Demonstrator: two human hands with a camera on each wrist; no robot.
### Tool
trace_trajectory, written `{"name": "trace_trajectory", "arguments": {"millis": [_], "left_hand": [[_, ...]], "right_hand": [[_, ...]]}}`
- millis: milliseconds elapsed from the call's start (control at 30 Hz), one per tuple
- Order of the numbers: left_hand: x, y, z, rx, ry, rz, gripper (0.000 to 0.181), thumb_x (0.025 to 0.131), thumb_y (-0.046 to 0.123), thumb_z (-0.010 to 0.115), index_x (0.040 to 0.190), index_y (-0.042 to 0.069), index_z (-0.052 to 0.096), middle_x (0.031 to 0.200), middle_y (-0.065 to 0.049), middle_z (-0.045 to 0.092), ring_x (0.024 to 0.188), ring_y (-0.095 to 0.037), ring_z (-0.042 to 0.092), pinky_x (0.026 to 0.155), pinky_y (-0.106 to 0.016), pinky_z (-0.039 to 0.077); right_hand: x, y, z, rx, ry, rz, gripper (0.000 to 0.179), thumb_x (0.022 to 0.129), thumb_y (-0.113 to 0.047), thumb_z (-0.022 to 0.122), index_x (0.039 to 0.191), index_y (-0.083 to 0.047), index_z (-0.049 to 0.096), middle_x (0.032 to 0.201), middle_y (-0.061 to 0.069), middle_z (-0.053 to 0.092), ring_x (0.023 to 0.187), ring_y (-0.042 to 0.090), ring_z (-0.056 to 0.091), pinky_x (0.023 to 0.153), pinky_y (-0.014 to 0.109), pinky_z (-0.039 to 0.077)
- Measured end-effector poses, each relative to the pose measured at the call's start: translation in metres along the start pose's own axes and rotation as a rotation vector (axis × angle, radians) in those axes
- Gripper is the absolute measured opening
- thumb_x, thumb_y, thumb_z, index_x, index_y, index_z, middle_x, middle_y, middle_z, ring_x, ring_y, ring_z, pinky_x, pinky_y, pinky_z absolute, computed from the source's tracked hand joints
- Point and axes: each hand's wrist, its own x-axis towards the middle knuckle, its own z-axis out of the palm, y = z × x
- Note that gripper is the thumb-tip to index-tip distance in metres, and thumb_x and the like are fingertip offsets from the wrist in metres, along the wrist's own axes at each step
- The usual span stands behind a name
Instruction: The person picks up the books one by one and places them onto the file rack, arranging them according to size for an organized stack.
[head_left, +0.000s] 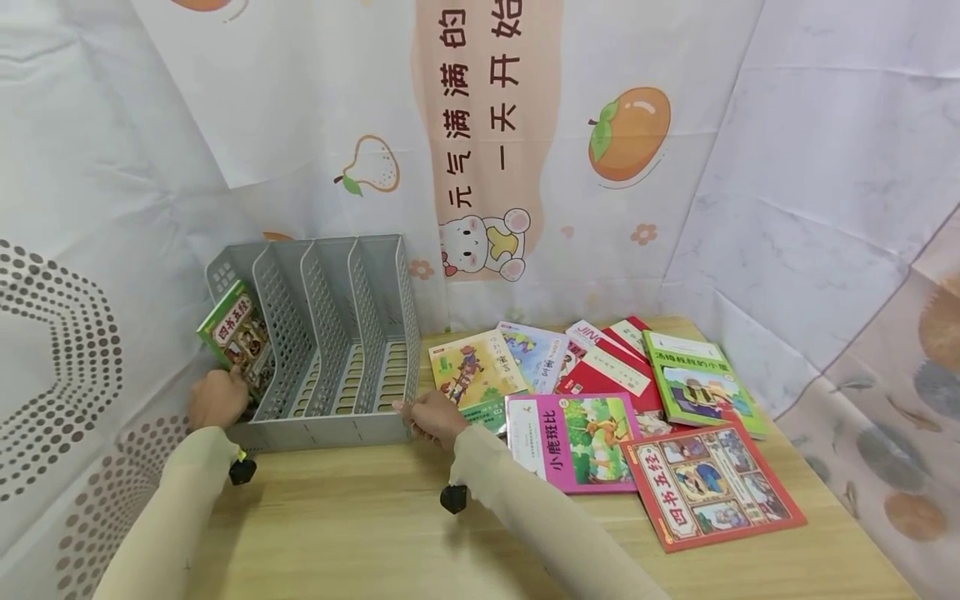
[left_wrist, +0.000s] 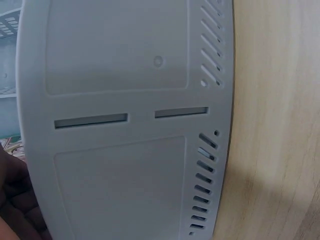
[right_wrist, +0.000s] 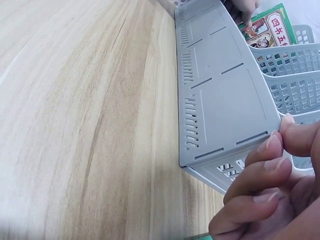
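A grey plastic file rack (head_left: 322, 429) with several upright slots stands at the back left of the table. In its leftmost slot a green-edged book (head_left: 243, 333) with a picture cover leans at a tilt. My left hand (head_left: 217, 397) grips this book low at its near edge, a finger lying on the cover; part of the hand is hidden behind the rack's front in the left wrist view. At the rack's front right corner, my right hand (head_left: 433, 418) pinches the rim, thumb on top and fingers curled against the outside.
Right of the rack lie several books: a yellow one (head_left: 480, 367), a pink one (head_left: 573, 442), a red one (head_left: 712, 483) and a green one (head_left: 701, 383), some overlapping. Patterned cloth (head_left: 300, 100) hangs close behind the rack. The wooden table (head_left: 337, 525) extends in front.
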Motion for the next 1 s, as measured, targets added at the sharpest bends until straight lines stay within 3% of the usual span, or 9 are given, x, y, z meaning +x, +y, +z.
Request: {"name": "trace_trajectory", "arguments": {"millis": [167,367,567,700,800,1000], "left_hand": [[-0.011,0.000,0.002,-0.019,0.025,0.001,0.063,0.112,0.037,0.026,0.067,0.005,0.055,0.061,-0.010,0.056,0.059,-0.030,0.054,0.054,-0.041,0.039],[-0.024,0.005,0.009,-0.046,0.040,0.053,0.065,0.112,0.037,0.028,0.071,0.005,0.067,0.061,-0.007,0.064,0.051,-0.027,0.053,0.047,-0.039,0.039],[-0.025,0.018,0.006,-0.047,0.155,0.137,0.058,0.112,0.037,0.033,0.075,0.005,0.064,0.061,-0.007,0.062,0.052,-0.027,0.051,0.053,-0.040,0.036],[-0.028,0.024,0.004,-0.065,0.203,0.181,0.048,0.111,0.036,0.039,0.093,-0.001,0.065,0.071,-0.015,0.062,0.057,-0.029,0.052,0.055,-0.040,0.037],[-0.033,0.026,0.005,-0.103,0.217,0.220,0.044,0.110,0.036,0.044,0.113,-0.002,0.065,0.090,-0.019,0.067,0.070,-0.031,0.059,0.061,-0.043,0.042],[-0.041,0.031,0.012,-0.150,0.181,0.304,0.046,0.109,0.038,0.047,0.125,-0.003,0.062,0.108,-0.023,0.064,0.095,-0.038,0.061,0.077,-0.054,0.047]], "right_hand": [[-0.001,0.004,0.002,-0.022,0.016,-0.001,0.046,0.102,-0.042,0.063,0.070,-0.009,0.058,0.057,0.000,0.047,0.047,0.012,0.031,0.044,0.029,0.027],[-0.003,0.007,-0.004,-0.036,0.029,-0.007,0.049,0.101,-0.035,0.066,0.060,-0.016,0.048,0.054,-0.002,0.041,0.047,0.012,0.026,0.045,0.031,0.026],[-0.002,0.000,-0.013,-0.088,0.060,-0.038,0.048,0.102,-0.029,0.066,0.059,-0.015,0.049,0.055,-0.001,0.043,0.046,0.012,0.028,0.044,0.030,0.027],[0.001,-0.002,-0.016,-0.160,0.065,-0.063,0.047,0.102,-0.033,0.065,0.062,-0.014,0.050,0.054,0.000,0.044,0.046,0.012,0.030,0.043,0.029,0.028],[0.003,0.001,-0.018,-0.246,0.068,-0.124,0.049,0.101,-0.040,0.066,0.064,-0.014,0.048,0.053,-0.002,0.043,0.046,0.012,0.032,0.044,0.030,0.030],[0.002,0.009,-0.023,-0.474,0.074,-0.294,0.045,0.100,-0.049,0.065,0.069,-0.017,0.053,0.056,-0.006,0.046,0.049,0.010,0.037,0.050,0.029,0.035]]}}
